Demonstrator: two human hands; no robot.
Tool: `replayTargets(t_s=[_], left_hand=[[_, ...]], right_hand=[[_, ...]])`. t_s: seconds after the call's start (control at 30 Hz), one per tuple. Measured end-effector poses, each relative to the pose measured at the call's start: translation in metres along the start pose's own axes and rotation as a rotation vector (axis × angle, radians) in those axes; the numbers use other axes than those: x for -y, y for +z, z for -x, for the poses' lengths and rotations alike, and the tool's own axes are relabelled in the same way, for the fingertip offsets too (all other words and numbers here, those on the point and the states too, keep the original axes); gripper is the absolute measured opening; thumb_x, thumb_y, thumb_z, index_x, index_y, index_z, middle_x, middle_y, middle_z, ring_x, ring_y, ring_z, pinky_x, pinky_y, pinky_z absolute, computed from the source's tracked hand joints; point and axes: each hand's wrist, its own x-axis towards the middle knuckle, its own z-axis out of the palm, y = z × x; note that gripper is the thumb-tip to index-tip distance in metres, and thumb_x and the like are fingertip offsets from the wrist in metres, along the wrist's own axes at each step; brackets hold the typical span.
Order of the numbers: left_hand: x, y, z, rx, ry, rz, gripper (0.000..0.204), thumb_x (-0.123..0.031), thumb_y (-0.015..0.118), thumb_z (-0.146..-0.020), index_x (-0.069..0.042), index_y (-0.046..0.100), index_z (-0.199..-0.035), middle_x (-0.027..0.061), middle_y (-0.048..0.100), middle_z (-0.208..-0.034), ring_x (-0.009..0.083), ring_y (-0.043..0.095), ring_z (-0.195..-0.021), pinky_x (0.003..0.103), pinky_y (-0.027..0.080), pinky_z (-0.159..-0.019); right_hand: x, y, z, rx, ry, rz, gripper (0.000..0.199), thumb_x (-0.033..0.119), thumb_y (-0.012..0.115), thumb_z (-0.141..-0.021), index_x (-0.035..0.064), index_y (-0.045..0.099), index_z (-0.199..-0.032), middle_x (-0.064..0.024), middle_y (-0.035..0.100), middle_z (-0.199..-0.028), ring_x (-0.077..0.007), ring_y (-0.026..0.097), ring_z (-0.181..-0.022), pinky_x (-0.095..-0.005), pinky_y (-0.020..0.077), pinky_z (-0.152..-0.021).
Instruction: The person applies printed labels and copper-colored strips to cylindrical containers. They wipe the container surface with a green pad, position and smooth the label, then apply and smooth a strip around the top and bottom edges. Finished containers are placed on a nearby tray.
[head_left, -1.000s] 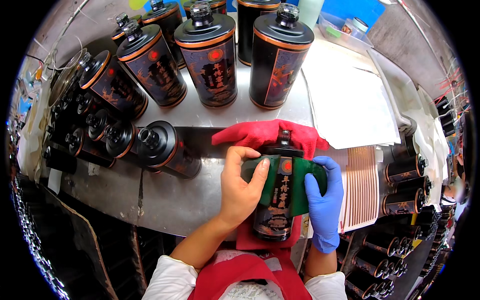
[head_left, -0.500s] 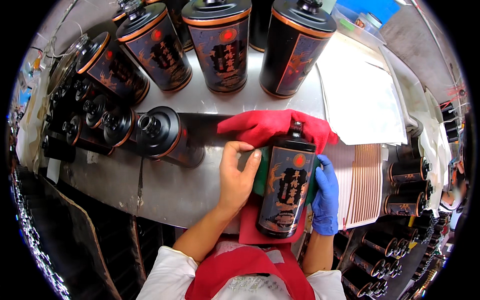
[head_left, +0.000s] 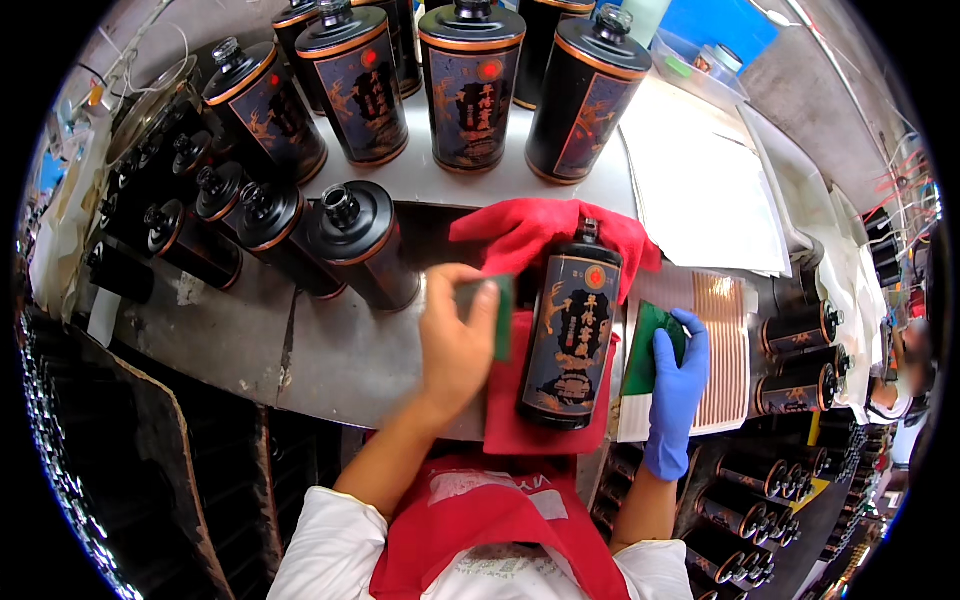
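A black bottle (head_left: pixel 572 340) with a dark, copper-patterned front lies on a red cloth (head_left: pixel 505 405), its neck pointing away from me and resting on the bunched far part. My bare left hand (head_left: pixel 450 345), slightly blurred, is left of the bottle and apart from it, with a small green flat piece (head_left: pixel 503 318) pinched at the thumb. On the other side, my right hand (head_left: pixel 680 385) in a blue glove grips a green flat rectangular piece (head_left: pixel 642 350) between thumb and fingers. That piece is tilted above a striped sheet, clear of the bottle.
Several similar black bottles (head_left: pixel 470 95) stand upright at the back, with more (head_left: pixel 365 245) along the left. White sheets (head_left: pixel 705 190) and a striped sheet (head_left: pixel 725 340) lie to the right. Bottles lying on their sides (head_left: pixel 800 330) are beyond. A clear plastic tub (head_left: pixel 700 70) sits at the back right.
Both hands have moved away from the bottle's sides, left hand leftward and right hand rightward, each with a green piece. The bottle stays lying on the red cloth.
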Motion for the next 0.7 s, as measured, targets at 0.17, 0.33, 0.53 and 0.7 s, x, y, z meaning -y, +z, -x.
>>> replayTargets(t_s=[0.17, 0.33, 0.53, 0.7], left_hand=[[-0.034, 0.018, 0.033, 0.136, 0.174, 0.077, 0.021, -0.009, 0.061, -0.086, -0.001, 0.048, -0.100, 0.0074, 0.054, -0.089, 0.0123, 0.052, -0.077, 0.025, 0.044, -0.068], [-0.005, 0.015, 0.035, 0.126, 0.146, 0.088, 0.021, -0.011, 0.059, -0.089, -0.001, 0.047, -0.103, 0.0082, 0.056, -0.087, 0.0136, 0.054, -0.076, 0.027, 0.045, -0.068], [0.027, 0.012, 0.043, 0.073, 0.018, 0.205, 0.020, -0.009, 0.059, -0.088, -0.001, 0.047, -0.102, 0.0051, 0.049, -0.095, 0.0124, 0.047, -0.089, 0.024, 0.039, -0.081], [0.042, 0.009, 0.050, 0.042, -0.114, 0.284, 0.020, -0.010, 0.059, -0.088, 0.000, 0.048, -0.101, 0.0048, 0.047, -0.096, 0.0138, 0.045, -0.092, 0.025, 0.036, -0.087]], right_hand=[[0.056, 0.041, 0.044, 0.161, -0.230, 0.225, 0.030, 0.005, 0.054, -0.089, 0.0023, 0.048, -0.118, -0.0116, 0.058, -0.104, -0.0170, 0.058, -0.095, -0.0290, 0.0470, -0.081], [0.020, 0.026, 0.037, 0.150, -0.104, -0.011, 0.033, 0.010, 0.054, -0.090, 0.0017, 0.045, -0.121, -0.0101, 0.054, -0.108, -0.0164, 0.054, -0.098, -0.0280, 0.0442, -0.086], [-0.032, 0.016, 0.028, 0.188, 0.092, -0.314, 0.036, 0.011, 0.056, -0.090, 0.0016, 0.043, -0.122, -0.0078, 0.051, -0.110, -0.0139, 0.050, -0.100, -0.0270, 0.0406, -0.090], [-0.051, 0.018, 0.019, 0.234, 0.236, -0.477, 0.038, 0.009, 0.056, -0.088, 0.0012, 0.043, -0.123, -0.0091, 0.050, -0.114, -0.0144, 0.049, -0.103, -0.0273, 0.0394, -0.092]])
